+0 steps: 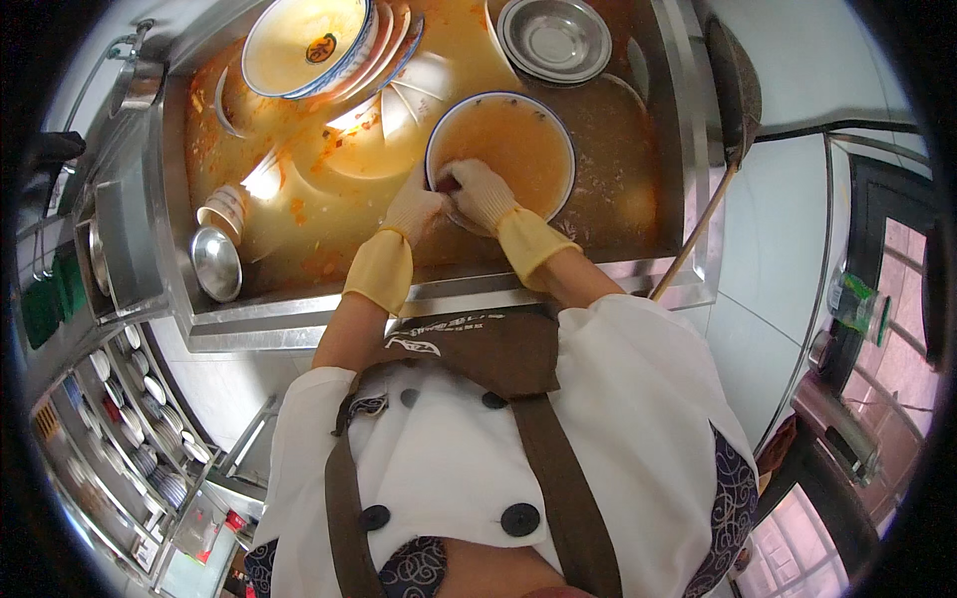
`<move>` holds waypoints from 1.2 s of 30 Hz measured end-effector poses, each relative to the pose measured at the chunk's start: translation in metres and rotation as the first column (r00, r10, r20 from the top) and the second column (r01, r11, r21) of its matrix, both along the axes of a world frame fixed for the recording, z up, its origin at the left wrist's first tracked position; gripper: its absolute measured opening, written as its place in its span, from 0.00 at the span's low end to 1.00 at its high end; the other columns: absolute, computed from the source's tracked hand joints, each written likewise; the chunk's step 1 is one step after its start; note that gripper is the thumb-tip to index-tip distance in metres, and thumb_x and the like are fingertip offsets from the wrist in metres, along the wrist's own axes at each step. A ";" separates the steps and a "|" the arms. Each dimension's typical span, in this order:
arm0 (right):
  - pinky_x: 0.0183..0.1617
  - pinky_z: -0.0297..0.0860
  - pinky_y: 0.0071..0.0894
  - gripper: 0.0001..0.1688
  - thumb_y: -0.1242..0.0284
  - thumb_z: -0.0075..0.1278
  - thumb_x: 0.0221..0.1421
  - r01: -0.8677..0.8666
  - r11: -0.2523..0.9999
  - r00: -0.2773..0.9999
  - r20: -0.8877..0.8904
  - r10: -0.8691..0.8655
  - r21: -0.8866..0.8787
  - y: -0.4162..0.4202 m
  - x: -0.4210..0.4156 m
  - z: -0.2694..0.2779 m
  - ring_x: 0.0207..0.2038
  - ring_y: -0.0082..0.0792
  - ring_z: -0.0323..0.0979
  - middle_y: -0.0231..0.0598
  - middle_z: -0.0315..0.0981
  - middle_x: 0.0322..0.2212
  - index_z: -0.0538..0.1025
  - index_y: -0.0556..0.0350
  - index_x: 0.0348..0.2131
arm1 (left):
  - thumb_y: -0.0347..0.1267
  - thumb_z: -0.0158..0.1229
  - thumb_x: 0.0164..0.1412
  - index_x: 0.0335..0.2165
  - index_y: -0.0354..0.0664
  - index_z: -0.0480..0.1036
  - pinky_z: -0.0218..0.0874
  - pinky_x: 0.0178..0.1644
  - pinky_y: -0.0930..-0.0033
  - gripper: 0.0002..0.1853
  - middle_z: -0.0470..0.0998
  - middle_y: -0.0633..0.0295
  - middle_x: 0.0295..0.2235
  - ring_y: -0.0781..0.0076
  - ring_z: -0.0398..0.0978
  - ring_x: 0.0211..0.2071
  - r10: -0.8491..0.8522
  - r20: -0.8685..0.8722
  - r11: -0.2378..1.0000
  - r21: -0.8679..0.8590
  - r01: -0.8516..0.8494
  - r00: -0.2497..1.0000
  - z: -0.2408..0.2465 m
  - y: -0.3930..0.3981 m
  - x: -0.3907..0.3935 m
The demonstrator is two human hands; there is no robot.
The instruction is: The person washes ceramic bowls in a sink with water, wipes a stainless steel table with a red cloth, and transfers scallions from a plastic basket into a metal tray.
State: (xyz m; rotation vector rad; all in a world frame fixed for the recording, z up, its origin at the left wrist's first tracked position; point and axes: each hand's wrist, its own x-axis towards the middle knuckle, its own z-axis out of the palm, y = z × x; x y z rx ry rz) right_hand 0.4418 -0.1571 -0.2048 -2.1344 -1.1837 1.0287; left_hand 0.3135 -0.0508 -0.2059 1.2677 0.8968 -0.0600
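A large blue-rimmed bowl [523, 138], full of cloudy orange-brown water, sits partly sunk in the dirty water of a steel sink [314, 299]. Both hands wear pale knit gloves with yellow cuffs. My left hand [415, 208] is at the bowl's near left rim. My right hand [478, 193] reaches over that same rim, its fingers bent close to the left ones; a small dark reddish thing shows between them, too hidden to name. Stacked bowls and plates [306, 45] rise from the water at the upper left, and round metal dishes [555, 39] lie beyond the bowl.
A metal bowl [217, 264] and patterned cups [223, 211] are in the sink's left corner. Half-sunk white dishes [389, 112] lie mid-sink. A wok-like pan [733, 90] and a wooden stick [695, 232] lean at the right edge. Shelves of plates [142, 404] stand lower left.
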 end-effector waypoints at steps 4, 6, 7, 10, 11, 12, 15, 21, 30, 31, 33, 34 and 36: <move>0.52 0.74 0.51 0.13 0.69 0.54 0.57 -0.456 0.847 0.853 0.137 0.503 -0.272 -0.049 0.024 0.059 0.51 0.51 0.77 0.48 0.79 0.45 0.83 0.46 0.42 | 0.28 0.63 0.46 0.61 0.43 0.65 0.65 0.56 0.61 0.40 0.79 0.48 0.50 0.53 0.78 0.49 -0.034 0.083 0.945 0.327 0.004 0.996 -0.059 0.014 -0.014; 0.49 0.77 0.51 0.12 0.72 0.53 0.58 -0.499 0.798 0.740 0.315 0.595 -0.337 -0.072 0.051 0.054 0.48 0.51 0.79 0.45 0.81 0.43 0.84 0.49 0.40 | 0.29 0.62 0.48 0.61 0.45 0.65 0.66 0.56 0.58 0.39 0.80 0.48 0.48 0.52 0.79 0.47 -0.042 -0.048 0.925 0.376 0.057 0.998 -0.033 0.008 -0.004; 0.49 0.76 0.51 0.12 0.71 0.54 0.56 -0.439 0.772 0.702 0.360 0.614 -0.460 -0.071 0.063 0.055 0.48 0.50 0.79 0.45 0.81 0.42 0.84 0.46 0.39 | 0.30 0.61 0.48 0.61 0.46 0.65 0.67 0.56 0.57 0.39 0.80 0.48 0.47 0.51 0.80 0.46 -0.041 -0.116 0.914 0.397 0.084 0.992 -0.013 0.004 0.002; 0.49 0.76 0.49 0.12 0.71 0.55 0.54 -0.141 0.842 0.695 0.554 0.458 -0.520 -0.054 0.103 0.034 0.49 0.49 0.78 0.41 0.81 0.43 0.84 0.43 0.40 | 0.34 0.60 0.51 0.62 0.48 0.65 0.66 0.57 0.55 0.37 0.80 0.47 0.48 0.50 0.81 0.45 -0.039 -0.252 0.965 0.243 0.102 0.967 0.053 -0.006 0.016; 0.49 0.76 0.50 0.13 0.71 0.55 0.55 0.005 0.912 0.747 0.608 0.269 -0.409 -0.038 0.118 0.028 0.49 0.48 0.78 0.41 0.81 0.43 0.83 0.42 0.41 | 0.34 0.60 0.51 0.62 0.48 0.65 0.67 0.56 0.55 0.37 0.80 0.47 0.48 0.49 0.81 0.46 -0.035 -0.256 0.945 0.307 0.115 0.966 0.041 -0.006 0.013; 0.49 0.75 0.50 0.14 0.70 0.55 0.55 0.148 0.945 0.767 0.637 0.076 -0.291 -0.024 0.127 0.025 0.50 0.48 0.77 0.40 0.81 0.43 0.83 0.42 0.43 | 0.34 0.59 0.52 0.62 0.48 0.65 0.67 0.55 0.55 0.36 0.80 0.47 0.48 0.49 0.81 0.46 -0.021 -0.259 0.922 0.369 0.119 0.966 0.020 -0.005 0.008; 0.51 0.73 0.52 0.14 0.71 0.50 0.57 0.279 0.937 0.811 0.472 -0.346 0.208 0.010 0.116 0.027 0.48 0.53 0.76 0.46 0.79 0.43 0.83 0.43 0.42 | 0.34 0.58 0.53 0.61 0.47 0.65 0.70 0.52 0.55 0.35 0.80 0.48 0.49 0.50 0.81 0.46 -0.040 -0.280 0.921 0.363 0.144 0.959 0.007 -0.003 0.001; 0.52 0.72 0.49 0.12 0.70 0.61 0.51 0.316 0.893 0.939 0.026 -0.342 0.321 0.064 0.022 0.015 0.46 0.54 0.76 0.47 0.79 0.42 0.83 0.41 0.39 | 0.25 0.60 0.50 0.60 0.37 0.66 0.72 0.39 0.65 0.35 0.79 0.52 0.48 0.60 0.79 0.43 -0.025 -0.034 0.941 0.337 0.035 0.999 -0.042 0.017 -0.015; 0.52 0.71 0.44 0.13 0.74 0.59 0.52 -0.331 0.943 0.941 0.058 0.332 -0.022 -0.076 0.028 0.029 0.46 0.50 0.78 0.47 0.81 0.38 0.83 0.47 0.40 | 0.17 0.51 0.45 0.58 0.37 0.68 0.70 0.50 0.61 0.37 0.77 0.49 0.49 0.49 0.76 0.49 -0.029 0.085 0.989 0.146 0.016 0.996 -0.023 0.008 -0.018; 0.52 0.72 0.44 0.14 0.75 0.59 0.52 -0.374 0.921 0.910 0.149 0.387 -0.106 -0.092 0.041 0.042 0.47 0.49 0.77 0.44 0.81 0.40 0.83 0.44 0.40 | 0.18 0.52 0.46 0.59 0.39 0.67 0.69 0.52 0.62 0.37 0.75 0.48 0.51 0.48 0.74 0.52 -0.147 -0.066 0.919 0.361 0.161 0.987 -0.001 0.009 -0.008; 0.52 0.73 0.44 0.18 0.77 0.59 0.51 -0.415 0.850 0.830 0.249 0.500 -0.324 -0.104 0.061 0.074 0.49 0.46 0.77 0.40 0.80 0.43 0.83 0.38 0.42 | 0.21 0.55 0.50 0.60 0.44 0.66 0.66 0.57 0.58 0.36 0.70 0.48 0.57 0.47 0.70 0.56 -0.275 -0.269 0.625 0.679 0.385 0.923 0.026 0.003 -0.003; 0.52 0.73 0.43 0.20 0.78 0.59 0.50 -0.401 0.797 0.797 0.258 0.547 -0.451 -0.107 0.070 0.085 0.50 0.45 0.77 0.38 0.79 0.45 0.83 0.35 0.43 | 0.23 0.57 0.52 0.61 0.46 0.66 0.63 0.60 0.55 0.35 0.68 0.49 0.60 0.47 0.67 0.59 -0.328 -0.314 0.431 0.789 0.437 0.891 0.034 -0.001 -0.003; 0.52 0.74 0.48 0.18 0.75 0.57 0.55 -0.318 0.816 0.809 0.312 0.499 -0.482 -0.129 0.091 0.089 0.52 0.46 0.76 0.39 0.78 0.49 0.82 0.36 0.46 | 0.26 0.58 0.55 0.60 0.49 0.68 0.56 0.65 0.47 0.33 0.65 0.51 0.63 0.47 0.63 0.63 -0.427 -0.462 0.001 0.859 0.511 0.778 0.054 -0.010 -0.002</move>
